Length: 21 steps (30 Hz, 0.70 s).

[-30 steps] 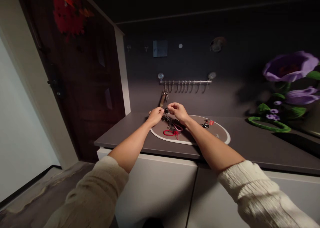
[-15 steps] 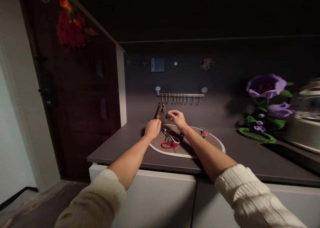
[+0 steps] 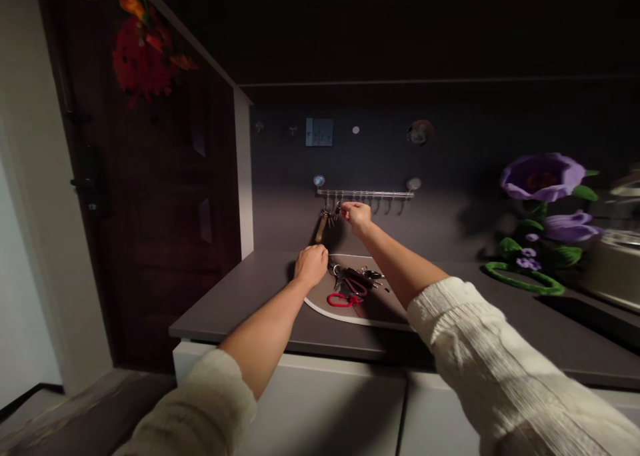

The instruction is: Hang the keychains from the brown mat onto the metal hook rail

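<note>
On far rail [image 3: 373, 195]: one key bunch [image 3: 321, 228] hangs!
Right hand [image 3: 357, 216]: we pinch another bunch [image 3: 338, 209].
Left hand [image 3: 312, 265]: half-curled, hold unclear.
Near mat [image 3: 373, 308]: more keys [image 3: 339, 281] unhung.

We record a dark grey countertop [image 3: 235, 303]. Between its front and back edges, in from the left edge, lies a white-rimmed brown mat [image 3: 360, 322] bearing keys [image 3: 338, 283] and a red loop [image 3: 340, 306]. Farther right, near the back edge, we note purple artificial flowers [image 3: 543, 176] with a green looped base [image 3: 517, 285].
</note>
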Available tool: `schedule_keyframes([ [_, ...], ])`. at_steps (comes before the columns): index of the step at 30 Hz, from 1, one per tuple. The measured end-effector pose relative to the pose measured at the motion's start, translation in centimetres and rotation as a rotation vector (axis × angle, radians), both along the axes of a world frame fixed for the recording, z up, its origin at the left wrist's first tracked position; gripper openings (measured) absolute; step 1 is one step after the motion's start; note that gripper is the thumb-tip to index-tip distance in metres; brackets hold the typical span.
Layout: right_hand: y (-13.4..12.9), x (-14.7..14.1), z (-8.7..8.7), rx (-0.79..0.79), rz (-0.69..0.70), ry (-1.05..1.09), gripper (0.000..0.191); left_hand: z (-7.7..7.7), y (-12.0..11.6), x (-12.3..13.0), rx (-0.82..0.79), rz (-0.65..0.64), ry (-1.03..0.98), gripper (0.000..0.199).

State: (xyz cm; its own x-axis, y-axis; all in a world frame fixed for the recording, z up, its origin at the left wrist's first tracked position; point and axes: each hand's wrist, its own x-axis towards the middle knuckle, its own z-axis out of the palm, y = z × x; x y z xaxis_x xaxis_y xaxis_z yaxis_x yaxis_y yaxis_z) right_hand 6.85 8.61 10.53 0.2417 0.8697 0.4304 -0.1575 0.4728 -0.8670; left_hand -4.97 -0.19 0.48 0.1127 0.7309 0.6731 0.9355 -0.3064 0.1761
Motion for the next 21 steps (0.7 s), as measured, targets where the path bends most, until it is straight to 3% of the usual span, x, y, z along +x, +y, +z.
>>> schedule_keyframes([
  [7, 0.6, -1.5, 0.8, -0.129, -0.013, 0.155, 0.015, 0.0, 0.0, 0.0, -0.003, 0.021, -0.001, 0.029],
  [21, 0.7, -1.6, 0.8, -0.211, 0.01, 0.194, 0.019, 0.0, 0.1, -0.2, -0.026, 0.028, -0.016, 0.03],
])
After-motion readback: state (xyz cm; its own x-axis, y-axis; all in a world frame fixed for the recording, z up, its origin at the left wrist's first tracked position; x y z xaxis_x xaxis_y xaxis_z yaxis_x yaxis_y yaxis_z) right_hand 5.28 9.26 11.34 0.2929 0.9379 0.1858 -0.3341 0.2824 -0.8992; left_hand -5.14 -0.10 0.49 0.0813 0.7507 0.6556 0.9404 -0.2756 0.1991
